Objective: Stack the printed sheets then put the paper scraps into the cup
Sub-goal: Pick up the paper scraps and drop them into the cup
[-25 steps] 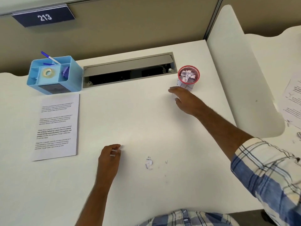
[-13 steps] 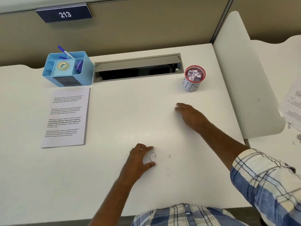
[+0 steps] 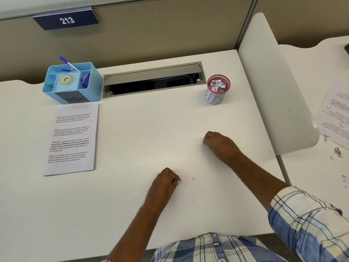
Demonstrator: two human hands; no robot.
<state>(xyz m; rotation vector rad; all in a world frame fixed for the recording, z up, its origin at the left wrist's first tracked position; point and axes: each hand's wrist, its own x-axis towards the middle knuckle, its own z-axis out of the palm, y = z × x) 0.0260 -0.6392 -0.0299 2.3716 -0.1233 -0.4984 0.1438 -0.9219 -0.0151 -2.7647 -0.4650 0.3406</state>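
A neat stack of printed sheets (image 3: 72,139) lies on the left of the white desk (image 3: 132,205). The red-rimmed cup (image 3: 217,89), filled with crumpled scraps, stands at the back right near the cable slot. My left hand (image 3: 166,183) sits at the desk's middle front, fingers curled and pinching a small white paper scrap (image 3: 178,182). Tiny scrap bits (image 3: 191,193) lie just right of it. My right hand (image 3: 219,143) rests on the desk further back, fingers curled under with nothing visible in them.
A blue desk organiser (image 3: 71,82) with tape and pens stands at the back left. A grey cable slot (image 3: 153,79) runs along the back. A white divider panel (image 3: 273,86) bounds the right side; beyond it lie another printed sheet (image 3: 338,114) and scraps.
My left hand moved right to the scrap and closed its fingers on it. My right hand drew back from the cup toward me and curled its fingers.
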